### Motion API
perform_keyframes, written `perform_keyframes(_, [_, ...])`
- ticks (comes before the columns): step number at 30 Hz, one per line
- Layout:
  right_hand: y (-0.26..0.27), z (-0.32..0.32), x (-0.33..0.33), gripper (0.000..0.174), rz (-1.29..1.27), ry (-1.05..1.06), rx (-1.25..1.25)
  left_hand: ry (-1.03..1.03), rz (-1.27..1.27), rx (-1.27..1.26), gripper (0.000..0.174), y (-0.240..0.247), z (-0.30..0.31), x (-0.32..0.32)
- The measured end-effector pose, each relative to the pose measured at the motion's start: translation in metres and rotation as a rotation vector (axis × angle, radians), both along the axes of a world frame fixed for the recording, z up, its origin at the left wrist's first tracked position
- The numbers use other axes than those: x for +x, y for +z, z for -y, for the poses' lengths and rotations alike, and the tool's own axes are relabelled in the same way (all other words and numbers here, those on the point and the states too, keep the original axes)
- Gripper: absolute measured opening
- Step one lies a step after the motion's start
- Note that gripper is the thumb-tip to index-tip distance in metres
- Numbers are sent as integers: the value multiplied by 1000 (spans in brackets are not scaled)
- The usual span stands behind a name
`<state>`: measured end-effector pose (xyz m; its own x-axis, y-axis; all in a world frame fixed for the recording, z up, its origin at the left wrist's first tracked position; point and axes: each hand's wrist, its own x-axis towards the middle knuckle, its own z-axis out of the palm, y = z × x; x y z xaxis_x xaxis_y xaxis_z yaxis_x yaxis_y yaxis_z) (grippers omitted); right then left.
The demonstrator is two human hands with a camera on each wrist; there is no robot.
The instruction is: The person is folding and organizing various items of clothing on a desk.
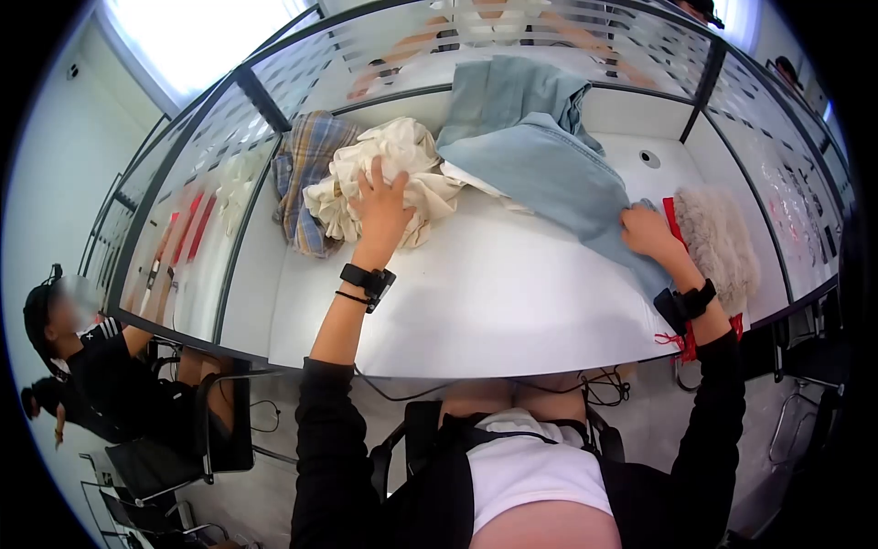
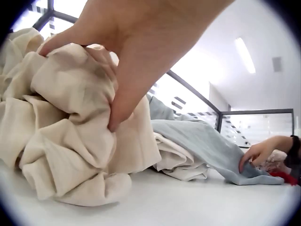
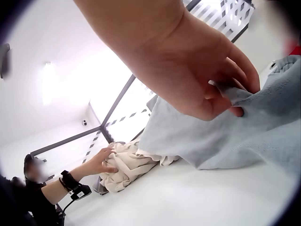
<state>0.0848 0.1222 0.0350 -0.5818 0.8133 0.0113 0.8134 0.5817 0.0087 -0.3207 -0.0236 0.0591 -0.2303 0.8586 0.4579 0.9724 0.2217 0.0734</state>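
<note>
My left hand point(image 1: 382, 212) lies spread on a crumpled cream cloth point(image 1: 402, 151), fingers apart over its top. In the left wrist view the thumb presses into the side of this cream cloth point(image 2: 70, 89). My right hand point(image 1: 651, 233) pinches the edge of a light blue denim garment point(image 1: 558, 174). A fold of the denim garment point(image 3: 197, 141) sits between its thumb and fingers in the right wrist view. The garment stretches from the table's back edge down to the right hand. Under it, white fabric point(image 2: 181, 162) peeks out.
A plaid shirt point(image 1: 306, 178) lies left of the cream cloth. Grey-beige fluffy fabric with red trim point(image 1: 718, 242) is at the right. Glazed partitions point(image 1: 302, 78) enclose the white table point(image 1: 439, 311). Another person point(image 1: 87, 357) sits beyond the left partition.
</note>
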Motion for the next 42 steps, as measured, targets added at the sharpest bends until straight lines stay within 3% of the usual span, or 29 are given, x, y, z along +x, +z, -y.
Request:
perform_keyframes(6, [9, 19, 7, 36, -16, -6, -22, -175, 72, -12, 38, -7, 5, -10])
perform_keyframes(9, [18, 37, 5, 34, -105, 83, 324, -241, 130, -76, 30, 6, 23, 15])
perform_keyframes(12, [57, 60, -20, 31, -338, 122, 299, -513, -24, -1, 24, 7, 41, 40])
perform_keyframes(15, [83, 74, -47, 28, -474, 237, -43, -689, -154, -61, 18, 1, 49, 73])
perform_keyframes(18, [83, 77, -88, 37, -550, 342, -390, -872, -253, -76, 9, -20, 51, 90])
perform_keyframes(20, [78, 86, -118, 43, -546, 411, -315, -1017, -72, -63, 9, -44, 52, 98])
perform_keyframes(21, [74, 89, -132, 47, -546, 446, -277, -1117, -67, -203, 11, -37, 57, 104])
perform_keyframes(24, [64, 97, -167, 57, -537, 625, 19, -1173, -193, -168, 11, -28, 73, 115])
perform_keyframes(28, [73, 104, -203, 62, -344, 769, 201, -1221, -67, -70, 8, 4, 86, 103])
perform_keyframes(29, [71, 105, -208, 61, -253, 781, 200, -1210, 5, 13, 3, 8, 85, 93])
perform_keyframes(30, [69, 106, -212, 60, -162, 791, 196, -1066, 4, 115, 6, 18, 87, 80])
perform_keyframes(33, [45, 93, -219, 41, -134, 788, 121, -744, 138, 378, 16, 27, 82, 28])
perform_keyframes(35, [40, 81, -212, 33, -194, 814, 120, -468, 44, 414, 26, 33, 81, -8])
perform_keyframes(38, [71, 77, -196, 27, -156, 575, -25, -150, -183, 45, 60, 39, 95, -32])
perform_keyframes(41, [75, 26, -177, 29, -480, 320, -165, 97, -99, -55, 73, 13, 82, -54])
perform_keyframes(42, [86, 12, -166, 30, -634, 273, -280, 34, 72, -54, 73, -3, 72, -72])
